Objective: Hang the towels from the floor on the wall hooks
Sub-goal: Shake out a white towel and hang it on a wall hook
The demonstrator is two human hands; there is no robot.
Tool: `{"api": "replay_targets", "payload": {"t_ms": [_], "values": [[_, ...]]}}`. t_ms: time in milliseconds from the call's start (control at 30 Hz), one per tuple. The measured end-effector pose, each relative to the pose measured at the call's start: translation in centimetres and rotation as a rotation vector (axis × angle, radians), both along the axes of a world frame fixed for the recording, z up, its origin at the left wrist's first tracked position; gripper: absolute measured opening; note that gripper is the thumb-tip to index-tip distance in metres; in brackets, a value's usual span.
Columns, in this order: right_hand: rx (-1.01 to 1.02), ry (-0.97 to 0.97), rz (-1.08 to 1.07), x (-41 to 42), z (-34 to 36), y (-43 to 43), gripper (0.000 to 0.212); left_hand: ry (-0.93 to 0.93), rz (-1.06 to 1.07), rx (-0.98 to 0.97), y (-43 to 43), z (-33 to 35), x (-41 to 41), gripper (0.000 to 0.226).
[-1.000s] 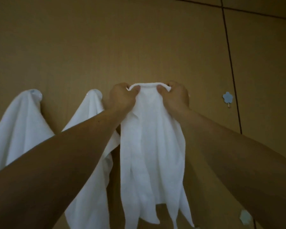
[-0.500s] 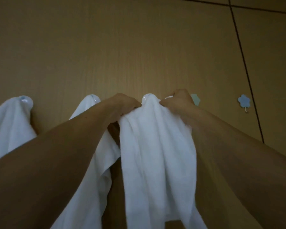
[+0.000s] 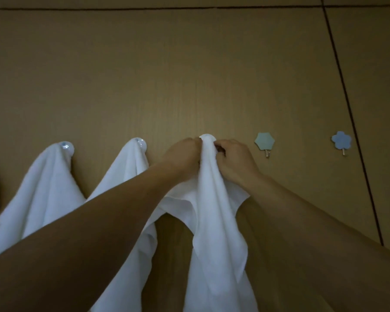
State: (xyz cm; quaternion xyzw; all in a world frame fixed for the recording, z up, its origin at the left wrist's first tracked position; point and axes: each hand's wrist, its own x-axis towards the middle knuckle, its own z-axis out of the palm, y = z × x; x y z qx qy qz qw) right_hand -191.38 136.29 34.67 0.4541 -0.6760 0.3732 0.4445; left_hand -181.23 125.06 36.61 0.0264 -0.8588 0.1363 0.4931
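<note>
Since a second ago the towel's (image 3: 214, 221) flat top edge has bunched into a peak over a wall hook, which is hidden beneath it, and our hands have drawn together. Left hand (image 3: 182, 158) and right hand (image 3: 236, 163) both pinch the cloth just under the peak.

Risk: if the cloth only caps the hook, it may slide off on release.

Our left forearm passes in front of the neighbouring hung towel (image 3: 131, 174). There is open wall to the right, by the bare green hook (image 3: 264, 142).
</note>
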Motion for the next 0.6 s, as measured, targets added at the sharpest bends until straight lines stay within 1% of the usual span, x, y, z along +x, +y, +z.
{"api": "replay_targets", "payload": {"t_ms": [33,133,167,200,233,300,333,400,467,533,567,600], "values": [[0.006,-0.036,0.032,0.0,-0.1,0.0,0.033,0.003,-0.094,0.09,0.0,-0.3,0.1,0.005],[0.06,-0.109,0.117,0.5,-0.2,0.2,0.041,0.05,-0.308,0.436,0.2,-0.5,0.5,0.019],[0.079,-0.125,0.143,0.8,-0.2,0.4,0.045,0.057,-0.352,0.525,0.4,-0.4,0.5,0.022],[0.1,-0.147,0.146,1.1,-0.1,0.5,0.044,0.041,-0.363,0.569,0.7,-0.3,0.5,0.022],[0.113,-0.171,0.142,1.3,-0.1,0.5,0.037,0.008,-0.344,0.585,0.9,-0.3,0.5,0.019],[0.143,-0.256,0.127,1.5,-0.1,0.1,0.013,-0.035,-0.309,0.615,1.3,-0.6,0.3,0.019],[0.168,-0.275,0.117,1.6,-0.3,0.0,0.014,-0.032,-0.342,0.684,1.3,-0.8,0.1,0.019],[0.194,-0.286,0.102,1.7,-0.7,-0.2,0.013,-0.013,-0.456,0.897,1.2,-1.5,0.2,0.016],[0.158,-0.332,0.189,1.7,-1.4,0.1,0.013,0.002,-0.551,1.08,1.0,-2.4,0.3,0.021],[0.108,-0.427,0.338,1.0,-2.5,0.2,0.017,-0.011,-0.599,1.133,0.7,-3.8,-0.2,0.031],[0.062,-0.461,0.365,0.8,-3.3,0.2,0.019,0.0,-0.614,1.119,0.6,-4.9,-0.5,0.034],[0.003,-0.466,0.345,0.6,-4.1,0.1,0.024,0.025,-0.628,1.093,0.5,-6.0,-0.9,0.036]]}}
